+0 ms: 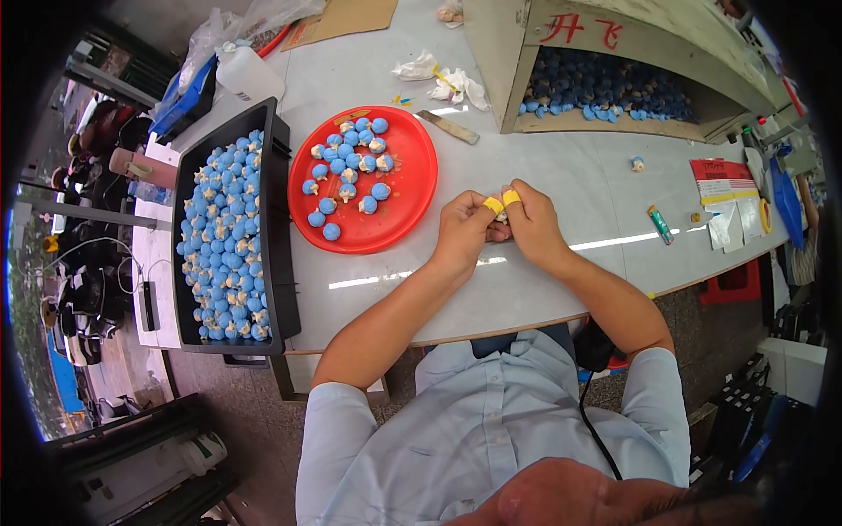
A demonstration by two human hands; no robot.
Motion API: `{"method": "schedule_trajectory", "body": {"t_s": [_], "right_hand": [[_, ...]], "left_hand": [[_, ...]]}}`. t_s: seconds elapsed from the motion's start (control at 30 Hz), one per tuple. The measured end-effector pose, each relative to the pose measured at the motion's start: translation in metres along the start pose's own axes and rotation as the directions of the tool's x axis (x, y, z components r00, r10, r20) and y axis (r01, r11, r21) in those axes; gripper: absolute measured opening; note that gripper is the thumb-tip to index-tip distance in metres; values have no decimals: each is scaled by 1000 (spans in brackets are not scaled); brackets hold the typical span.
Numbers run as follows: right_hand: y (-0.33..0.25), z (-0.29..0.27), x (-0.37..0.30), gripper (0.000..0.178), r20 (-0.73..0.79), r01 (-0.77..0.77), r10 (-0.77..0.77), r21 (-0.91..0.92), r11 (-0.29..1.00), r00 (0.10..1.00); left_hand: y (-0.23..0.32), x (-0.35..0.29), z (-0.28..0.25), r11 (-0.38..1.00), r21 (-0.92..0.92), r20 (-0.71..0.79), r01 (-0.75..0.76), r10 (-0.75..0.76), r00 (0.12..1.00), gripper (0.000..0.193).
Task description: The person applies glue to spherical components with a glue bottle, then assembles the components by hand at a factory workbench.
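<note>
My left hand (461,231) and my right hand (536,228) meet over the table, with yellow tape on the thumbs. Both are closed, fingertips together, around a small pale piece (503,219) that is mostly hidden by the fingers. To the left of them lies a round red tray (399,223) holding several small blue balls (347,191) with cream-coloured parts. Farther left, a black bin (281,167) is heaped with similar blue-and-cream balls (230,241).
A pale box (500,66) at the back right holds many blue pieces (605,83). A flat wooden-looking strip (449,127) and crumpled white tissue (460,88) lie behind my hands. Rightward are one blue piece (638,164), a green tube-like object (660,225) and red-and-white papers (726,184).
</note>
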State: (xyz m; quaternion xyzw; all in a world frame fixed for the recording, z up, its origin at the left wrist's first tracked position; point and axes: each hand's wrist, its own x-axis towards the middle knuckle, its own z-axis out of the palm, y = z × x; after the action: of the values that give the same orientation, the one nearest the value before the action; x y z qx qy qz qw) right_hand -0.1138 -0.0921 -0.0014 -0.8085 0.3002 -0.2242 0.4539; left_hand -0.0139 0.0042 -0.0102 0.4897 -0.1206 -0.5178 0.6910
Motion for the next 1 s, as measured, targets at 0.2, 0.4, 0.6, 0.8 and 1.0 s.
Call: {"method": "schedule_trajectory", "body": {"t_s": [0.2, 0.4, 0.6, 0.8, 1.0], "right_hand": [[2, 0, 0, 24, -12, 24, -24, 18, 1000, 1000], [4, -3, 6, 24, 32, 9, -13, 129, 992, 999], [14, -9, 9, 16, 120, -81, 22, 513, 854, 993], [4, -23, 12, 19, 308, -243, 84, 524, 816, 948], [6, -36, 14, 21, 358, -236, 44, 512, 826, 933]], "left_hand": [[2, -3, 4, 999, 36, -12, 3, -3, 1000, 13], [7, -2, 1, 1000, -10, -14, 11, -11, 1000, 16], [10, -2, 8, 988, 48, -104, -145, 150, 983, 22], [9, 0, 2, 987, -11, -57, -158, 157, 986, 27], [19, 4, -5, 963, 233, 64, -139, 127, 990, 24]]}}
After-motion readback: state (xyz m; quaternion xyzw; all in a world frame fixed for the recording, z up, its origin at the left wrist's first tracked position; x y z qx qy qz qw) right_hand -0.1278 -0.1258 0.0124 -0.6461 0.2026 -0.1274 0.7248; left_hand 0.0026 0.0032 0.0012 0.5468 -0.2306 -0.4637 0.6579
